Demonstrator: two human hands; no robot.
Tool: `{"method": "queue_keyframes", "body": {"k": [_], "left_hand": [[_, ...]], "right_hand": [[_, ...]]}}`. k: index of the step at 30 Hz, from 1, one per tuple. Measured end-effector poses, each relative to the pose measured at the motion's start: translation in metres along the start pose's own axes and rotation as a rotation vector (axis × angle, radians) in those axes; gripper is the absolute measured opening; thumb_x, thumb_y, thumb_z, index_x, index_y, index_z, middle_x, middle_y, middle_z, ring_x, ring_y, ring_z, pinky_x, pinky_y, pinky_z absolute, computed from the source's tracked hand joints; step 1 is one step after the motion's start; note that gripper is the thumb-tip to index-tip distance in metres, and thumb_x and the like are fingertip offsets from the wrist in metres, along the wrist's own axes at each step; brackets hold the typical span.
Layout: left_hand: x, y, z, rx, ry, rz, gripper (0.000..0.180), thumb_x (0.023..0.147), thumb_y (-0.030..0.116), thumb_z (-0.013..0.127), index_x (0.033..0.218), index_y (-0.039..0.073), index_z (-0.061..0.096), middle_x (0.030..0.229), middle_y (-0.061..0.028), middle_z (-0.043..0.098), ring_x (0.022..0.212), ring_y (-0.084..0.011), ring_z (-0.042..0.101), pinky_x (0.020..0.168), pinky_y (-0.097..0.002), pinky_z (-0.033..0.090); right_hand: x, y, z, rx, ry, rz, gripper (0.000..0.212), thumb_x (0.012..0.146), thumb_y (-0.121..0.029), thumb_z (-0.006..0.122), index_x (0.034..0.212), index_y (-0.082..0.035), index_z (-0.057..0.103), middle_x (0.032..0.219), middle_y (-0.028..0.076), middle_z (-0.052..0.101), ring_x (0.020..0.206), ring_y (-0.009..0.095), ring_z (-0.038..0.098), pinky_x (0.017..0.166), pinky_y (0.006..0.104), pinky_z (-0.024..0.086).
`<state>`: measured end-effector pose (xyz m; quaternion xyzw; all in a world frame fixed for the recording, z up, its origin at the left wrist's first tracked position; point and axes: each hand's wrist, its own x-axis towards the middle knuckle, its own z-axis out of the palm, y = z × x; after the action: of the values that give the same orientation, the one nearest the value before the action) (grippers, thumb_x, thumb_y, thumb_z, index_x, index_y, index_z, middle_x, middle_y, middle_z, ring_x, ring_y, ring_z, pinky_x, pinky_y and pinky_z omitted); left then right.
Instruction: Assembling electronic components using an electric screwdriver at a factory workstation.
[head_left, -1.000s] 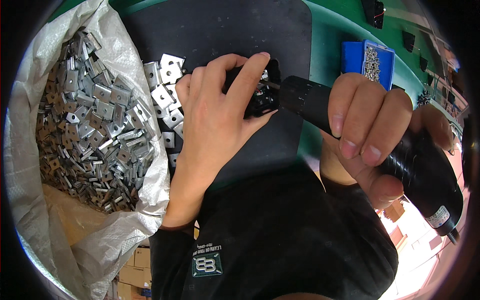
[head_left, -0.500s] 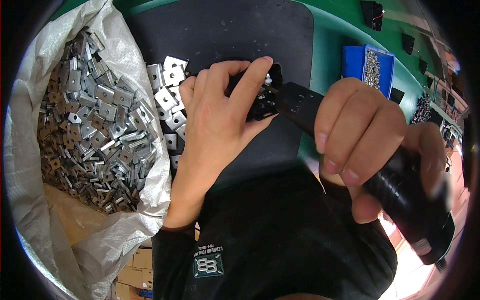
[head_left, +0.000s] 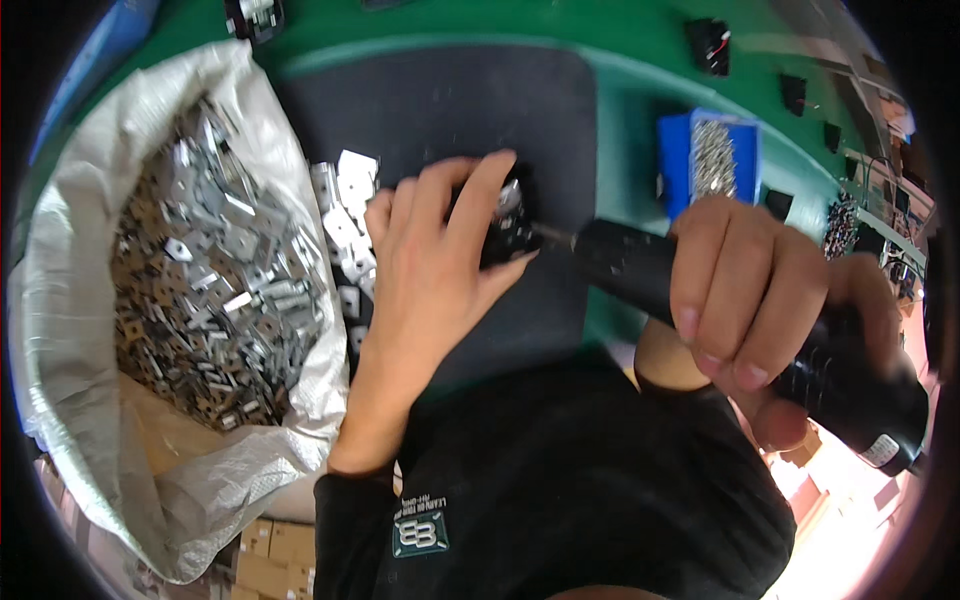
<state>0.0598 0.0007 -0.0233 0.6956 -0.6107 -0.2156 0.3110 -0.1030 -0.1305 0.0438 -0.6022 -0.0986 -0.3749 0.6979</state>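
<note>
My left hand [head_left: 425,245] is closed round a small black part [head_left: 510,232], holding it down on the dark mat. Its fingers hide much of the part; some shiny metal shows on it. In my right hand [head_left: 750,300] is a black electric screwdriver [head_left: 625,262], gripped round its body and tilted toward the part. The thin bit reaches the part's right edge; I cannot tell if it touches. Square metal plates [head_left: 350,225] with holes lie loosely beside my left hand, partly covered by it.
A white woven sack [head_left: 70,330] full of similar metal plates [head_left: 215,290] stands at the left. On the green table, a blue bin [head_left: 677,165] of small screws sits beyond my right hand. More black parts [head_left: 708,46] lie farther off at the right.
The screwdriver has drawn back to the right from the black part, baring its bit. My left hand keeps its hold. The whole view has shifted a little.
</note>
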Motion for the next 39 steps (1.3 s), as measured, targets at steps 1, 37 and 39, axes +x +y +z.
{"method": "queue_keyframes", "body": {"k": [1,37,39], "left_hand": [[0.002,0.003,0.002,0.017,-0.017,-0.014,0.076,0.058,0.018,0.084,0.128,0.009,0.055,0.113,-0.0109,0.06,0.106,-0.0305,0.056,0.092,-0.0413,0.036],[0.124,-0.028,-0.029,0.404,0.261,-0.043,0.064,0.076,0.018,0.076,0.134,0.004,0.053,0.126,-0.024,0.056,0.103,-0.0418,0.063,0.087,-0.0447,0.053],[0.095,0.011,-0.023,0.265,0.23,-0.042,0.064,0.075,0.015,0.076,0.132,0.002,0.053,0.121,-0.0241,0.057,0.102,-0.0405,0.063,0.086,-0.0446,0.053]], "right_hand": [[-0.005,-0.01,-0.002,-0.025,0.039,0.005,0.062,0.086,-0.031,0.077,0.138,-0.024,0.045,0.078,-0.006,0.062,0.063,0.008,0.058,0.063,0.0216,0.049],[-0.073,-0.045,-0.072,-0.211,0.676,-0.31,0.045,0.09,-0.026,0.062,0.13,-0.011,0.046,0.08,0.003,0.054,0.065,0.017,0.051,0.066,0.0364,0.044],[-0.064,-0.037,-0.067,-0.352,0.687,-0.279,0.044,0.09,-0.03,0.059,0.129,-0.012,0.049,0.08,0.001,0.051,0.066,0.014,0.046,0.067,0.0343,0.039]]}}
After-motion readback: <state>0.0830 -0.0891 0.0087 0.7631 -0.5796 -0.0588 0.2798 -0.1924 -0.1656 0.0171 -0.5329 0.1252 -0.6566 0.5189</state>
